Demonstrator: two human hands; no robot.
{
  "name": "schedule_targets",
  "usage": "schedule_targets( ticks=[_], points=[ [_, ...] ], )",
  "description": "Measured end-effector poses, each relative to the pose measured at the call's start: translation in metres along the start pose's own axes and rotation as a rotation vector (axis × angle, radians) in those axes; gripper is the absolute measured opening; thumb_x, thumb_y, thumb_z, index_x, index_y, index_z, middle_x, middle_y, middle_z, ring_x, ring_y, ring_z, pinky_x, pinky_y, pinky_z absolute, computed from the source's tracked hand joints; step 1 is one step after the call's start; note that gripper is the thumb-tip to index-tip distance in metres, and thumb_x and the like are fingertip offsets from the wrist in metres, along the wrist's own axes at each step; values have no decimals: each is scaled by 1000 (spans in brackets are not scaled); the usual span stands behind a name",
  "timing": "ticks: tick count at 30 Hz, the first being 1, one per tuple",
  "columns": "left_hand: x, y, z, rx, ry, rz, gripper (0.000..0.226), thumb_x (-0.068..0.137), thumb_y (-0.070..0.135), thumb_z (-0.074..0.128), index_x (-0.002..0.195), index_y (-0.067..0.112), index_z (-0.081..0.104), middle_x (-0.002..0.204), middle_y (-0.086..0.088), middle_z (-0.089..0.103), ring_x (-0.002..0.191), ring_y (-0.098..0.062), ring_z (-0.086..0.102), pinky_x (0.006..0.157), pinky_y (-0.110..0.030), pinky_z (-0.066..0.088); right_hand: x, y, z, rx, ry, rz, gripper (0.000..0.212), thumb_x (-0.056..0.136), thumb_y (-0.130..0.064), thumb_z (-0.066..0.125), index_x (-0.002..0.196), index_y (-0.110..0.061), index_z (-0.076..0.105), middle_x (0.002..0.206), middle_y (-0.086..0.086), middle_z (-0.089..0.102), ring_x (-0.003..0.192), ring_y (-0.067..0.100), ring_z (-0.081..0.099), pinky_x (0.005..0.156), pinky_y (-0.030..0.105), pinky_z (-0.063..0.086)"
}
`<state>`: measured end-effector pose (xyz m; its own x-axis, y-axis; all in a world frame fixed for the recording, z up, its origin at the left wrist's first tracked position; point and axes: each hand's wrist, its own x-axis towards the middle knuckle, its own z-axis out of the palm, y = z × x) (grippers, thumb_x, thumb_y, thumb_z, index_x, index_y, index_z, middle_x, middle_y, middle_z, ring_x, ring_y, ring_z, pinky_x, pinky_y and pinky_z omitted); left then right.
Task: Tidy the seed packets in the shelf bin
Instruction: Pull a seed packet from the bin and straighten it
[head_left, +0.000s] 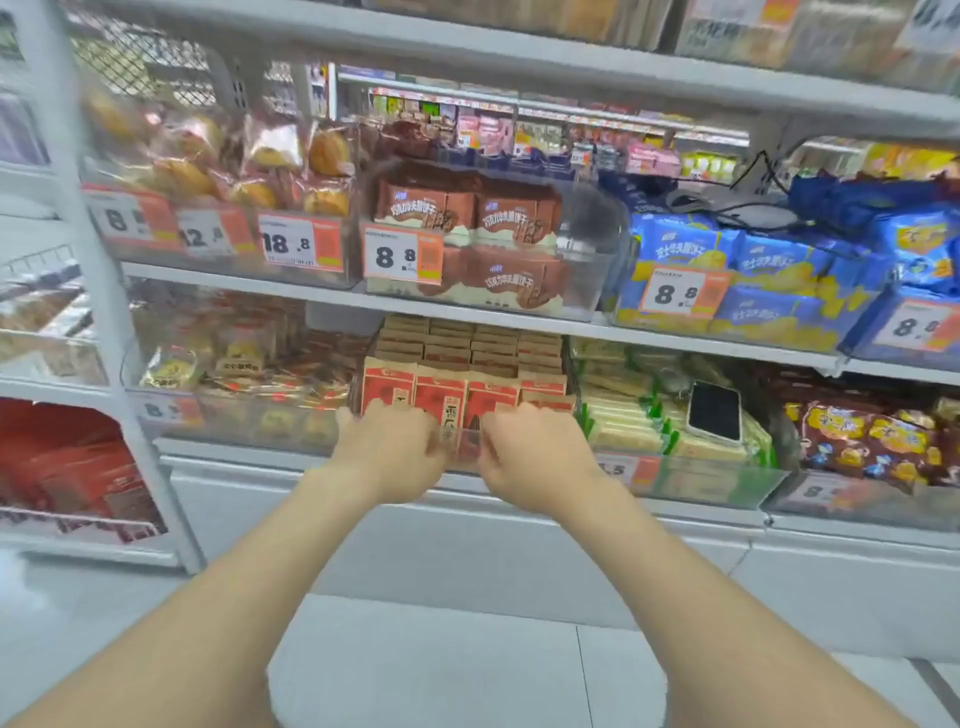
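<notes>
We are looking down our own bare forearms at a white metal shop shelving unit (260, 283), several tiers high and packed with snacks. The picture is soft with motion blur.

The seed packets (470, 358), red and kraft-brown, stand upright in rows inside a clear bin (464, 451). The bin sits in the middle of the lower shelf (234, 449), straight ahead of us. Our left hand (389, 454) and right hand (537, 460) are side by side at the bin's front, backs up, with a narrow gap between them. The fingers of both bend forward onto the front row of packets and the bin's front wall. The blur hides whether they close on anything, so we cannot tell the grip of either hand.

Left of this bin lie clear-wrapped cakes (234, 364). Just to its right is a bin of green-and-white packets (634, 431), with a dark-screened phone (714, 410) lying on top. Further right are brown bags of sweets (857, 441).

On the shelf above, from left to right, are bagged buns (249, 171), brown chocolate biscuit packs (467, 213) and blue biscuit packs (691, 244). White-and-orange price tags (402, 254) hang on the bin fronts. Through the gap behind them, another aisle of goods shows.

Below the lower shelf runs a plain pale base panel (467, 551), then a floor of large light grey tiles (441, 665).
</notes>
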<state>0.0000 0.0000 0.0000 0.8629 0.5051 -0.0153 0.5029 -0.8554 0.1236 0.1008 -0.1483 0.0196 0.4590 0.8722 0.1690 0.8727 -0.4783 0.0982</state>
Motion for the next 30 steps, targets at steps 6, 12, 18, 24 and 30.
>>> schedule_targets(
  ticks=[6, 12, 18, 24, 30],
  points=[
    [53, -16, 31, -229, 207, -81, 30, 101, 35, 55, 130, 29, 62, 131, 6, 60, 127, -26, 55, 108, -56, 36, 42, 22, 47, 41, -62, 22, 11, 98, -17, 58, 109, -20, 59, 100, 4, 60, 100, 32, 60, 81, 41, 38],
    [78, -19, 48, -230, 260, 113, 21, 98, 25, 66, 118, 28, 71, 118, 7, 69, 114, -23, 63, 96, -47, 52, 60, 50, 82, 152, -76, -3, 29, 96, -5, 58, 121, -18, 62, 108, 5, 65, 98, 34, 65, 72, 42, 51],
    [94, -33, 62, -93, 118, 31, 20, 106, 25, 65, 118, 35, 77, 121, 4, 74, 113, -26, 67, 89, -42, 58, 62, 48, 88, -92, -58, -48, 32, 93, 3, 62, 117, -17, 65, 108, 6, 64, 100, 34, 66, 69, 38, 40],
    [104, -32, 75, -40, 92, 13, 15, 106, 31, 64, 112, 36, 77, 113, 2, 75, 108, -30, 66, 85, -41, 55, 67, 34, 91, -218, -102, -63, 34, 91, 8, 65, 119, -12, 65, 114, 8, 69, 105, 32, 64, 69, 40, 41],
    [109, -30, 72, 0, 179, 24, 14, 105, 21, 65, 102, 31, 75, 102, 1, 74, 97, -32, 69, 77, -39, 55, 73, 38, 83, -166, -35, -10, 27, 91, 7, 64, 94, -19, 56, 94, 6, 59, 87, 32, 54, 71, 39, 38]
  ],
)
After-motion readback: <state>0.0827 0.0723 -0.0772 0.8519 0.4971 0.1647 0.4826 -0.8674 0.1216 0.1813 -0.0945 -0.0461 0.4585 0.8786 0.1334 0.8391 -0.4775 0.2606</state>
